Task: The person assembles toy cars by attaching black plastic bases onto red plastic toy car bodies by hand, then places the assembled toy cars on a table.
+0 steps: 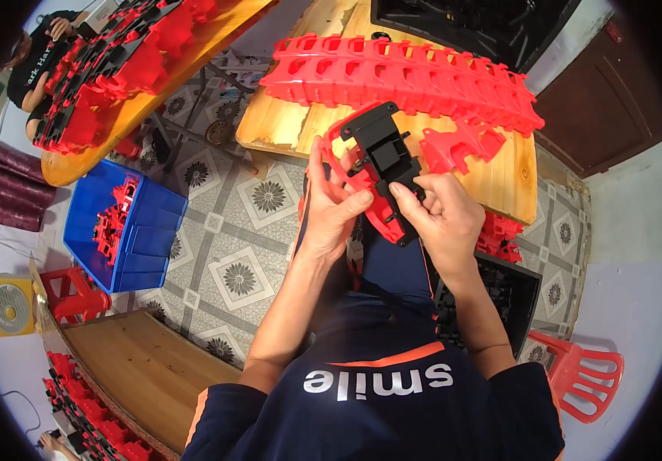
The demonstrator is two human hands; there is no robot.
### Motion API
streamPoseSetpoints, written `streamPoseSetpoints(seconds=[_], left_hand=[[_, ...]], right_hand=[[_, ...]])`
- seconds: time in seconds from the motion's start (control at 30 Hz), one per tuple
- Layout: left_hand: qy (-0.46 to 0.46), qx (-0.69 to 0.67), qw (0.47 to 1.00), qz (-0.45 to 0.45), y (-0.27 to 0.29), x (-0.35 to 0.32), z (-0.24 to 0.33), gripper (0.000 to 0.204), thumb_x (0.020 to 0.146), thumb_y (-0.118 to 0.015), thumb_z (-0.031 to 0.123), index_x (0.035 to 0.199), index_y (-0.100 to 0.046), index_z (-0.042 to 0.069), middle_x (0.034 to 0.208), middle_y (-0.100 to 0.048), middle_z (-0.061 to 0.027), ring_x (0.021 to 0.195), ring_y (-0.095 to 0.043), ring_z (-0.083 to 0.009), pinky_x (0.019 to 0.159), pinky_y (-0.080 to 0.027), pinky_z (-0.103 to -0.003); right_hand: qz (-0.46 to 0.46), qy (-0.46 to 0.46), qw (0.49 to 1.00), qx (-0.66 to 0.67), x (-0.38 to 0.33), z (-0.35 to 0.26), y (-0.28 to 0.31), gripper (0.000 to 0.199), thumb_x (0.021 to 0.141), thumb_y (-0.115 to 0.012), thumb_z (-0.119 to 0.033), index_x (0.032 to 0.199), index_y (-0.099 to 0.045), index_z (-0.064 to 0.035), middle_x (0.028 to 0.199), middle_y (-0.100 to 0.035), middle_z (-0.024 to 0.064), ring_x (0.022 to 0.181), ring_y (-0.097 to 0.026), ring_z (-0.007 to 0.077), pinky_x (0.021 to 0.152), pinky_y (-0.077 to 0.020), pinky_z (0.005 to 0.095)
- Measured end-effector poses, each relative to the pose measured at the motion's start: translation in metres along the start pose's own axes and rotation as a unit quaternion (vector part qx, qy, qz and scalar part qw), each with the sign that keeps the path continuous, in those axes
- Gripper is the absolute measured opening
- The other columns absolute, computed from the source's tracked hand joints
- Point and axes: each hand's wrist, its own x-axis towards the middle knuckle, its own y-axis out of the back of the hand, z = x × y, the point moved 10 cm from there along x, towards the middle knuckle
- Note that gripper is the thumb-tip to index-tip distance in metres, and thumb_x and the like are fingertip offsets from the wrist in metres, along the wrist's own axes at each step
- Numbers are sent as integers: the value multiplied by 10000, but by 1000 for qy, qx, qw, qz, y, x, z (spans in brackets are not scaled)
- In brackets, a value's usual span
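Observation:
My left hand (332,206) is wrapped round a red plastic shell (381,212), its thumb lying along the near side. A black plastic frame (383,146) with a raised boxy middle sits against the shell. My right hand (445,213) grips the black frame's right edge, thumb on top and fingers curled under. Both parts are held tilted above my lap, in front of the wooden table (522,173). Close beyond my right hand, a loose red shell (463,146) lies on that table. Behind it stretches a long row of nested red shells (404,77).
A black tray (469,34) stands at the table's far side. Below right is a black crate (517,300) of black parts. On the left are a blue bin (150,230), a red stool (76,296) and another table (108,146) with red-and-black pieces and a person behind.

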Motion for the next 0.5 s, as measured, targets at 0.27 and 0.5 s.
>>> streamPoseSetpoints(seconds=[0.27, 0.5], left_hand=[[-24, -12, 999, -45, 3, 0, 6, 1174, 791, -777, 49, 1540, 112, 211, 1514, -272, -179, 1296, -469, -282, 1050, -432, -432], [14, 61, 998, 30, 1, -7, 5, 1066, 852, -700, 134, 1541, 112, 185, 1458, -344, -166, 1308, -434, -270, 1054, -420, -443]], right_hand=[[-19, 72, 997, -36, -6, -15, -22, 301, 729, -839, -185, 833, -605, -26, 660, -558, 61, 522, -573, 180, 462, -450, 306], [-27, -9, 999, 16, 15, 18, -34, 284, 778, -805, -217, 906, -646, -20, 785, -613, 86, 701, -641, 210, 583, -494, 318]])
